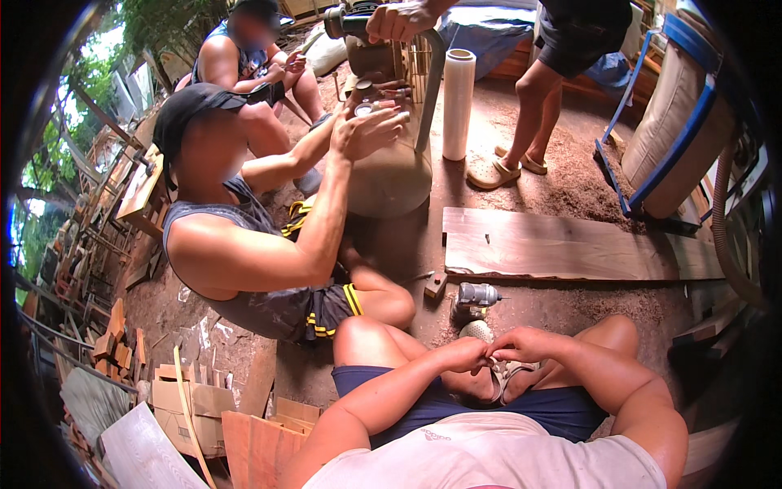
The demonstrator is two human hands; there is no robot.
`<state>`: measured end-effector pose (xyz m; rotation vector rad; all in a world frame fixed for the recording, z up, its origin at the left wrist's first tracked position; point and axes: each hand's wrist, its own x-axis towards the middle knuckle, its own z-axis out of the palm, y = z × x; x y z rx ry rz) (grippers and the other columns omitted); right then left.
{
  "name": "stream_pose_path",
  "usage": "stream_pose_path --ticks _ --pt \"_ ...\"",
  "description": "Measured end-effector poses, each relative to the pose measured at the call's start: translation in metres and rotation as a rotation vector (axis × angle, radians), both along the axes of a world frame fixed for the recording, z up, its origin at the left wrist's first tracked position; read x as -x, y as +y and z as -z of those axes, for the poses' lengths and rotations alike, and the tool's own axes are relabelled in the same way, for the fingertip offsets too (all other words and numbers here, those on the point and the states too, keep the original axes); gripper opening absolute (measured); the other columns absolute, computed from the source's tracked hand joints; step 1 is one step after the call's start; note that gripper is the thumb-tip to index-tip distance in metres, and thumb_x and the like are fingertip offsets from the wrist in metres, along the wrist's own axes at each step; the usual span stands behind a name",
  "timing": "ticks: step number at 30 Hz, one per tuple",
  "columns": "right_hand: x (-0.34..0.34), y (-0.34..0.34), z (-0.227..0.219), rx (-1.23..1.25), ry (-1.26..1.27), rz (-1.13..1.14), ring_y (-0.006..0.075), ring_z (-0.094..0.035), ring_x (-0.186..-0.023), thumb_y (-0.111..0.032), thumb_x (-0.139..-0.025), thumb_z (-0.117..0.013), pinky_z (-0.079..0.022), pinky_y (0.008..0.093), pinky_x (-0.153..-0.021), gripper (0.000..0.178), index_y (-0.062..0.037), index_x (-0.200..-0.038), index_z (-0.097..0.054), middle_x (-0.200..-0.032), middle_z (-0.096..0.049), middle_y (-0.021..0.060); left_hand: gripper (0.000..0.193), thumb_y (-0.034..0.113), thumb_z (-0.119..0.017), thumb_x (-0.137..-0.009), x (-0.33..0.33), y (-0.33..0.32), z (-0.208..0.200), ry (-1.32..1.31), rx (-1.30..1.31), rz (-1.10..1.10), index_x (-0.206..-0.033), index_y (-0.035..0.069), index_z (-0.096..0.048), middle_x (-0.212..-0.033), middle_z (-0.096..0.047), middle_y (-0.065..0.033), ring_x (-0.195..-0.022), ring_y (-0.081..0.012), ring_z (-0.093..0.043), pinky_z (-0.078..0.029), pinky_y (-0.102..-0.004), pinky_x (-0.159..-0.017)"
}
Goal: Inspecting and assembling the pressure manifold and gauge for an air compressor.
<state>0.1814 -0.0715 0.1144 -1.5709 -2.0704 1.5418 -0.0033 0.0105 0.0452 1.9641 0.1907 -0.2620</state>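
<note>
My left hand (466, 355) and my right hand (521, 345) meet in front of my crossed legs. Their fingers are bent and pressed together at the tips; anything pinched there is too small to make out. Just beyond them a cordless drill (476, 295) rests on the floor, apart from both hands. To its left lies a small dark wooden block (436, 284). A wide wooden plank (562, 248) stretches across the floor farther off, with a small dark piece (487, 238) on top. Sandals (511, 376) are on my feet below my hands.
Close on my left sits a person in a black cap (195, 114), arms raised beside a large round metal container (391, 183). Another person stands beyond the plank near a clear film roll (459, 106). Wood offcuts (114, 346) and a cardboard box (191, 411) lie left; a blue-framed machine (684, 122) stands right.
</note>
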Motion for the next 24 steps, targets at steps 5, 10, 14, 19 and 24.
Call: stream_pose_path --ticks 5,10,14,19,24 --pt "0.0021 0.0006 -0.0072 -0.003 -0.027 -0.004 0.0291 -0.065 -0.090 -0.025 -0.091 -0.058 -0.050 0.0375 -0.080 0.024 -0.0139 -0.111 -0.066 -0.100 -0.068 0.0127 0.019 0.023 -0.057 -0.087 -0.0011 -0.0006 0.0008 0.019 0.004 -0.011 -0.084 0.007 -0.066 -0.059 -0.063 -0.0072 -0.063 -0.0239 -0.064 -0.048 -0.0380 -0.064" --pt "0.0006 -0.0002 -0.0037 -0.004 -0.018 0.007 0.0294 -0.065 -0.089 -0.024 -0.091 -0.058 -0.050 0.0374 -0.079 0.024 -0.0137 -0.111 -0.066 -0.100 -0.068 0.0130 0.021 0.024 -0.057 -0.087 -0.0018 -0.0017 0.0021 0.020 0.005 -0.040 -0.080 0.006 -0.066 -0.059 -0.063 -0.0072 -0.063 -0.0245 -0.064 -0.048 -0.0383 -0.065" --pt "0.0009 0.0002 -0.0031 -0.003 -0.025 0.005 0.0296 -0.065 -0.089 -0.024 -0.091 -0.059 -0.050 0.0374 -0.079 0.024 -0.0134 -0.111 -0.066 -0.100 -0.067 0.0134 0.023 0.026 -0.058 -0.088 -0.0015 -0.0016 0.0044 0.025 0.010 -0.042 -0.079 0.007 -0.067 -0.058 -0.063 -0.0071 -0.063 -0.0250 -0.064 -0.048 -0.0386 -0.065" --pt "0.0008 0.0004 -0.0032 0.004 -0.007 0.012 0.0297 -0.065 -0.089 -0.024 -0.091 -0.059 -0.050 0.0373 -0.078 0.024 -0.0133 -0.111 -0.067 -0.100 -0.067 0.0134 0.024 0.027 -0.058 -0.088 -0.0014 -0.0014 0.0055 0.019 0.010 -0.038 -0.078 0.007 -0.068 -0.058 -0.063 -0.0071 -0.063 -0.0250 -0.064 -0.047 -0.0386 -0.065" --pt "0.0013 0.0005 -0.0046 -0.013 -0.001 0.011 0.0299 -0.065 -0.088 -0.022 -0.091 -0.059 -0.050 0.0374 -0.078 0.023 -0.0127 -0.110 -0.067 -0.099 -0.068 0.0139 0.021 0.026 -0.059 -0.087 -0.0007 -0.0009 -0.0004 0.008 0.022 -0.040 -0.081 0.008 -0.068 -0.058 -0.064 -0.0074 -0.063 -0.0252 -0.064 -0.048 -0.0387 -0.065"
